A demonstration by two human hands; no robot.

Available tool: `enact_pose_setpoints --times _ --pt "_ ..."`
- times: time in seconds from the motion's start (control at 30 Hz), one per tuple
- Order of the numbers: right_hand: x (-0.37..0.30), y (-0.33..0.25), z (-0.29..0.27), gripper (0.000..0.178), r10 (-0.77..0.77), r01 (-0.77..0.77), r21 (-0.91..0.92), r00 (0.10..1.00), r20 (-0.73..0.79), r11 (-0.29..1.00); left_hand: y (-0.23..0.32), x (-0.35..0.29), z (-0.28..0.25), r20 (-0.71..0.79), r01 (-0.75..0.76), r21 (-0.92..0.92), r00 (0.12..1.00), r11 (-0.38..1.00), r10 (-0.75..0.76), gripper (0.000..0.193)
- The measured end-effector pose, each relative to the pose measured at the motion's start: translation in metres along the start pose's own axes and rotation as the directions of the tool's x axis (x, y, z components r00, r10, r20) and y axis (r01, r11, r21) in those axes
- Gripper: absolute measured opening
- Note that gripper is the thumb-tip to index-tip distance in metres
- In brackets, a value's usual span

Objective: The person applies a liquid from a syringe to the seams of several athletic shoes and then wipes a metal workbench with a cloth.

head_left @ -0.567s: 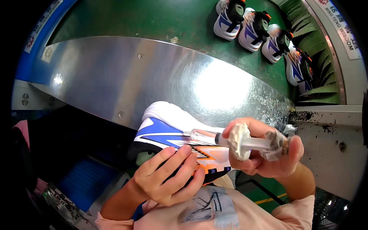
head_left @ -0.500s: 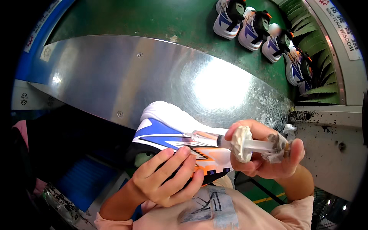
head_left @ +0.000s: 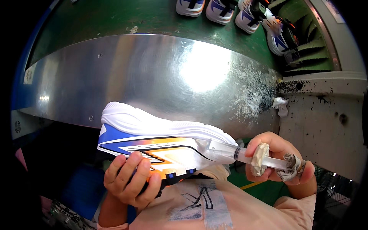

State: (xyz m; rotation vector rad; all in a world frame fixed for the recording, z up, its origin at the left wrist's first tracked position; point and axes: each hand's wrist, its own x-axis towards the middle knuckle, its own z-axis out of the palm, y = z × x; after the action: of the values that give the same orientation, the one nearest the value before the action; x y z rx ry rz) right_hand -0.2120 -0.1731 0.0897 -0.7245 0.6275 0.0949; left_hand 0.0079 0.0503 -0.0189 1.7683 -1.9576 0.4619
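Observation:
A white sneaker (head_left: pixel 170 130) with blue and orange side patterns lies on its side in front of me, its white sole facing away. My left hand (head_left: pixel 132 180) grips it from below, fingers curled over the upper near the left end. In my right hand (head_left: pixel 280 155) is a clear syringe (head_left: pixel 222 148), its collar wrapped in pale material and its plunger end in greyish wrapping. The thumb presses against the plunger end. The syringe's tip lies against the sneaker's side close to where the sole meets the upper, towards the right end.
Beyond the sneaker runs a metal ledge (head_left: pixel 134 80), smeared white at its right. Past it, several similar sneakers (head_left: pixel 220 13) stand on a green surface (head_left: pixel 153 23), beside green flaps (head_left: pixel 314 48). Crumpled white tissue (head_left: pixel 281 106) sits by the pale panel (head_left: pixel 318 111) at right.
The syringe tip has travelled along the sole edge towards the sneaker's right end. The sneaker now lies further left and more level in view. The background has shifted up and left.

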Motion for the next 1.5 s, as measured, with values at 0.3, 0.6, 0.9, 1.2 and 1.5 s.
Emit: enact_pose_setpoints --times 0.3,0.6,0.9,1.2,1.5 --pt "-0.041 0.047 -0.031 0.115 -0.276 0.277 0.014 0.96 -0.055 0.961 0.0 0.01 -0.003 0.027 -0.006 0.036 1.0 0.999 0.005 0.02" --pt "-0.048 0.093 -0.052 0.117 -0.494 0.498 0.133 0.867 -0.061 0.857 -0.006 0.028 -0.003 0.069 -0.093 0.02 0.993 0.995 0.092 0.04" --pt "-0.053 0.104 -0.046 0.115 -0.44 0.467 0.291 0.884 -0.158 0.835 -0.003 0.051 -0.006 0.127 -0.07 0.006 0.99 0.998 0.069 0.05" --pt "-0.039 0.121 -0.047 0.113 -0.679 0.674 0.146 0.734 -0.019 0.724 -0.005 0.085 -0.003 0.206 0.006 -0.056 0.979 0.998 0.005 0.05" --pt "-0.01 0.134 -0.056 0.111 -0.722 0.729 0.064 0.685 -0.101 0.682 -0.033 0.156 0.018 0.512 0.267 -0.303 0.855 0.915 -0.08 0.061"
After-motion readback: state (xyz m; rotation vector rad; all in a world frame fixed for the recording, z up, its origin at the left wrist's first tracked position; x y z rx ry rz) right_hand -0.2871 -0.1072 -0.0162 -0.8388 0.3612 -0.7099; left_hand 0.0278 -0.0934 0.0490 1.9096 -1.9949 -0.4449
